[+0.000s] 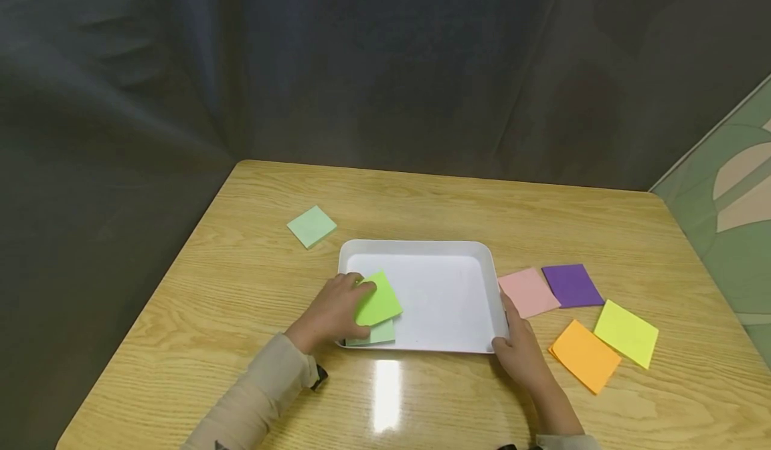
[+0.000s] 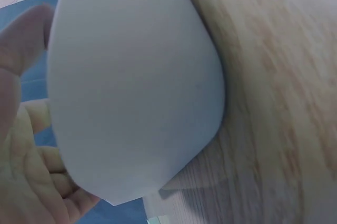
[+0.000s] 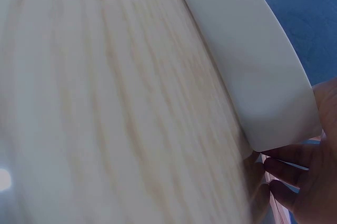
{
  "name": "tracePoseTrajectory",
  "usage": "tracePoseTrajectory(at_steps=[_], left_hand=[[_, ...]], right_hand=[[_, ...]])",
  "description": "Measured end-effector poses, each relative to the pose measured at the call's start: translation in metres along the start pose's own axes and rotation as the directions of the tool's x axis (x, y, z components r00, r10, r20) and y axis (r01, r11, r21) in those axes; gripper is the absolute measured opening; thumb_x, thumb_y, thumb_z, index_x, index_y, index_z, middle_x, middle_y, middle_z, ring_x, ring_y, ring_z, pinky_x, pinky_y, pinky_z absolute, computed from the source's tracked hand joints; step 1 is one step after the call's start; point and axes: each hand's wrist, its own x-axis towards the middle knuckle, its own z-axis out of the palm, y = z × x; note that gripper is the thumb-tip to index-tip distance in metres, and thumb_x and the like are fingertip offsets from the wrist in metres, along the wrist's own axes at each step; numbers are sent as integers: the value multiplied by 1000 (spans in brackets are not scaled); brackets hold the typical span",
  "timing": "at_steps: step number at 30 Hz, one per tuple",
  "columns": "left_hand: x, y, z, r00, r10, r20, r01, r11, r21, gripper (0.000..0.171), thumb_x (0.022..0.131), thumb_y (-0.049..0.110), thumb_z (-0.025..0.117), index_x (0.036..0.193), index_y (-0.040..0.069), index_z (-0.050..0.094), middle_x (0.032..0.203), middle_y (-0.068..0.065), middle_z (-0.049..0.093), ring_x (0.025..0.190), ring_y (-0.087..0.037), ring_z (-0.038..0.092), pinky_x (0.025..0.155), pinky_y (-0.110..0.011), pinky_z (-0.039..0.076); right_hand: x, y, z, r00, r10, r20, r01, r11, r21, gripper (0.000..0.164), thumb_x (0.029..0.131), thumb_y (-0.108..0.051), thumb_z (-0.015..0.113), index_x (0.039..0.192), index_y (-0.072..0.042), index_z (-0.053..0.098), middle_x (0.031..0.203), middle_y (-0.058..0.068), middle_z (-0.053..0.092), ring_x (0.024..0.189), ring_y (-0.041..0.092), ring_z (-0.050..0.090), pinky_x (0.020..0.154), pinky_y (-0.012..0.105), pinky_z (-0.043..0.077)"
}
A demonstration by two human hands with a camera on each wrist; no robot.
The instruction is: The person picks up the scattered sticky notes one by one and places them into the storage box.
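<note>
A shallow white tray [image 1: 446, 296] lies on the wooden table. Over its left end, my left hand [image 1: 340, 306] holds a lime green sticky note pad [image 1: 382, 299] between thumb and fingers. Under that pad, a pale green sticky note pad [image 1: 382, 334] shows partly in the tray's near left corner. My right hand [image 1: 524, 353] grips the tray's right side near the front corner, thumb at the rim. In the left wrist view the tray's outer wall [image 2: 131, 87] hides the pads and part of the left hand. The right wrist view has the right fingers [image 3: 287, 174] by the tray corner.
Right of the tray lie pink [image 1: 530, 292], purple [image 1: 572, 286], yellow [image 1: 626, 333] and orange [image 1: 585, 356] sticky note pads. Another pale green pad [image 1: 312, 226] lies beyond the tray's far left corner. A dark curtain [image 1: 385, 68] hangs behind the table [image 1: 181, 343].
</note>
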Motion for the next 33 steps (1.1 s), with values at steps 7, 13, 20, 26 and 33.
tracePoseTrajectory(at_steps=[7,13,20,26,33], left_hand=[[-1,1,1,997,52,61,-52,999,-4,64,60,30,69,117,10,49,117,-16,48,100,-28,43,86,-45,40],[-3,0,2,992,87,91,-84,996,-40,65,60,28,69,119,10,48,119,-16,46,103,-27,41,88,-44,39],[-3,0,0,985,97,145,-88,994,-68,63,62,26,68,120,10,48,122,-16,45,108,-28,40,93,-44,36],[-3,1,-6,979,101,177,-86,992,-91,60,62,19,68,118,10,49,124,-18,44,112,-31,38,95,-46,34],[-3,1,-8,974,94,208,-78,993,-86,59,61,13,68,117,11,50,126,-17,43,114,-30,37,96,-46,32]], right_hand=[[-1,0,0,1000,-25,-9,25,1000,6,78,66,11,42,137,-4,13,134,34,27,116,41,30,93,65,26],[-1,0,0,1000,-12,-6,12,1000,4,77,67,11,42,137,-3,12,134,34,26,116,42,28,94,65,25],[-1,-1,0,1000,7,2,-7,1000,4,77,68,10,41,137,-3,11,134,35,24,117,43,27,94,66,24],[-1,0,0,1000,0,-3,0,1000,1,77,67,10,41,137,-3,11,134,35,24,117,43,27,94,66,24],[0,0,0,1000,-3,-8,3,1000,6,78,67,10,41,137,-3,11,134,36,25,116,43,27,94,66,25]])
